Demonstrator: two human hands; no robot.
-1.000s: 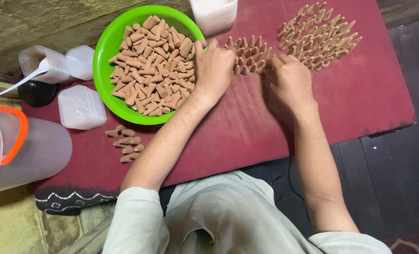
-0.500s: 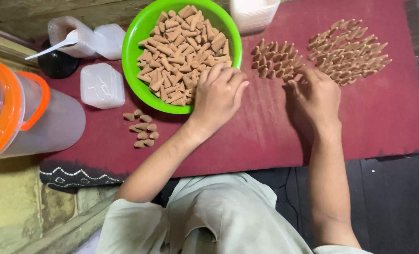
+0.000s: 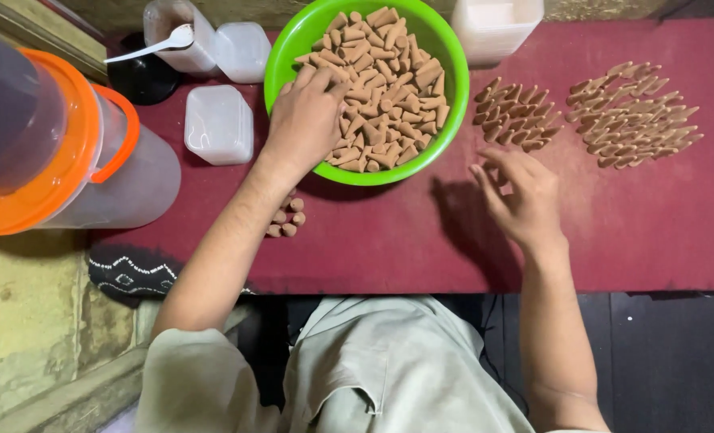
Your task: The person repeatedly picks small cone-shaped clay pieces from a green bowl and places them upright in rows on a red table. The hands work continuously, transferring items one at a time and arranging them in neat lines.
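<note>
A dark red mat [image 3: 646,232] covers the work surface in the head view, with a patterned cloth edge [image 3: 128,273] at its near left corner. A green bowl [image 3: 453,96] heaped with brown cones [image 3: 389,88] sits at the far middle. The left hand [image 3: 305,120] reaches into the bowl, fingers curled down among the cones; whether it grips any cannot be told. The right hand [image 3: 521,196] rests on the mat with fingers loosely spread and nothing in it, just in front of a small cluster of cones [image 3: 513,120]. A larger cluster [image 3: 634,116] lies further right. A few loose cones [image 3: 286,220] lie beside the left forearm. To the left stand a clear lidded box [image 3: 219,124], a white spoon [image 3: 152,44] and an orange-rimmed jug [image 3: 60,152].
</note>
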